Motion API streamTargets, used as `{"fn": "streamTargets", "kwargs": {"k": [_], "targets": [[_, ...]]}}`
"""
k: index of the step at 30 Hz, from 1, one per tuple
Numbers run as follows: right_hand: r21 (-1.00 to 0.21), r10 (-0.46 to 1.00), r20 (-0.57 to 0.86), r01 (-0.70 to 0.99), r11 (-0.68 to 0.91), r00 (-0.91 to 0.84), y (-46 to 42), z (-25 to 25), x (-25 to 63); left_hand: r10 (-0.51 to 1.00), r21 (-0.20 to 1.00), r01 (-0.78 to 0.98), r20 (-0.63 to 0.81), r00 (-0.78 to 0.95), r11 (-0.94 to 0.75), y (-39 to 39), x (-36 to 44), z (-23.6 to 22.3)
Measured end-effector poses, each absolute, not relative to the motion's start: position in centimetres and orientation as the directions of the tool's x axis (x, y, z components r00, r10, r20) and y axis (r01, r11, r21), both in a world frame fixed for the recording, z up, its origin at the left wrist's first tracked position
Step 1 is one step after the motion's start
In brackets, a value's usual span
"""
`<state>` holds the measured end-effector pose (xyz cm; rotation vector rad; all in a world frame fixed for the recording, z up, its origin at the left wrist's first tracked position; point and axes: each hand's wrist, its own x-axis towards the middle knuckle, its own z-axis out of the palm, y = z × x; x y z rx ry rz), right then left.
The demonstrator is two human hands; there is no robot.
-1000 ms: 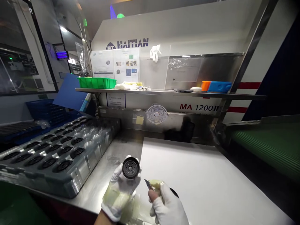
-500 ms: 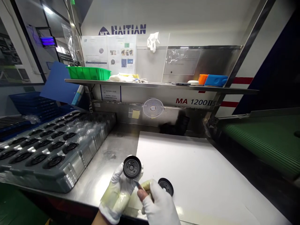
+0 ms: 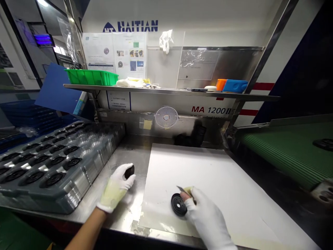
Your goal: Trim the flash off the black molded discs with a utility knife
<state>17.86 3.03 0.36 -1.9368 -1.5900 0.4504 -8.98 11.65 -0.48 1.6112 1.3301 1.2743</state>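
Head camera, looking down at my hands. My right hand (image 3: 208, 218), in a white glove, is pinched closed on a small knife (image 3: 182, 189), its pale handle held in my fingertips and its blade pointing to the left. Just under those fingers, a black moulded disc (image 3: 178, 205) lies flat on a white sheet (image 3: 221, 173), with the side of my glove right beside it or touching it; I cannot tell which. My left hand (image 3: 116, 187), in a white glove with a pale yellow wrap over the palm, is curled around a dark round part (image 3: 129, 171) above the stainless bench (image 3: 130, 152), with the part partly hidden by my fingers.

To the left, a grey tray (image 3: 78, 184) holds rows of black discs. To the right, a green conveyor belt (image 3: 286, 152) carries another black disc (image 3: 324, 144) near its far end.

Further away, a small white fan (image 3: 166, 117) is fixed to the machine panel (image 3: 208, 110) marked MA 1200. On the shelf (image 3: 169, 91) above it sit a green crate (image 3: 91, 77) on the left and a blue case (image 3: 235, 86) beside an orange one (image 3: 220, 84) on the right. Printed sheets (image 3: 114, 52) and a hanging white glove (image 3: 165, 41) are on the far wall.
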Motion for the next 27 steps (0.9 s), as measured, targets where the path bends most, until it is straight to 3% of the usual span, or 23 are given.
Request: {"fn": "streamTargets", "kwargs": {"k": [3,8,12,16,18,20,23,27], "targets": [[-0.557,0.960,0.027,0.802,-0.217,0.279,5.0,-1.1,20.6,0.966,0.892,0.381,0.258,0.018,-0.245,15.3,-11.8,-1.6],[-0.575,0.986,0.024,0.810,-0.120,0.164,6.9,-3.0,20.4,0.981,0.943,0.273,0.193,0.018,-0.191,18.0,-13.0,-0.7],[-0.610,0.991,0.109,0.792,0.006,0.076,5.7,-1.8,18.1,0.993,0.989,0.092,0.115,0.019,-0.116,13.8,-8.1,0.5],[-0.624,0.981,0.195,0.769,0.135,-0.013,3.0,0.4,14.9,0.972,0.982,-0.148,-0.081,0.221,0.115,5.9,-1.0,0.9],[-0.612,0.973,0.229,0.775,0.160,-0.020,1.3,1.3,13.6,0.873,0.795,-0.415,-0.274,0.404,0.442,2.7,1.1,1.1],[-0.601,0.967,0.253,0.783,0.160,-0.004,-0.5,2.2,13.1,0.801,0.552,-0.588,-0.323,0.503,0.592,0.7,1.6,1.2],[-0.602,0.947,0.318,0.782,0.162,0.048,-3.5,3.1,13.6,0.825,0.393,-0.731,-0.353,0.441,0.559,-0.7,0.4,1.4],[-0.607,0.935,0.334,0.786,0.114,0.122,-6.5,3.1,14.4,0.905,0.414,-0.822,-0.337,0.262,0.392,-1.4,-1.1,1.5]]}}
